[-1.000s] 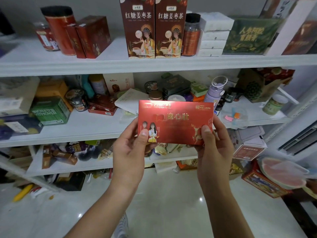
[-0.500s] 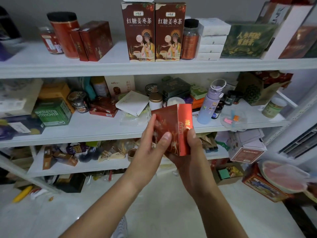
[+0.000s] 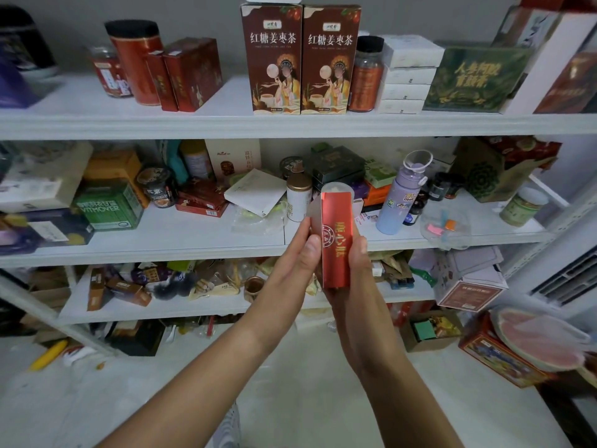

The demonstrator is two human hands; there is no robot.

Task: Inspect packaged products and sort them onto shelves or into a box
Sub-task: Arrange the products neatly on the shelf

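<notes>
Head camera: two bare hands hold a slim red box (image 3: 336, 240) upright, narrow side toward the camera, in front of the middle shelf (image 3: 193, 250). The left hand (image 3: 290, 273) pinches its left edge with the thumb; the right hand (image 3: 352, 286) wraps fingers around its lower right side
</notes>
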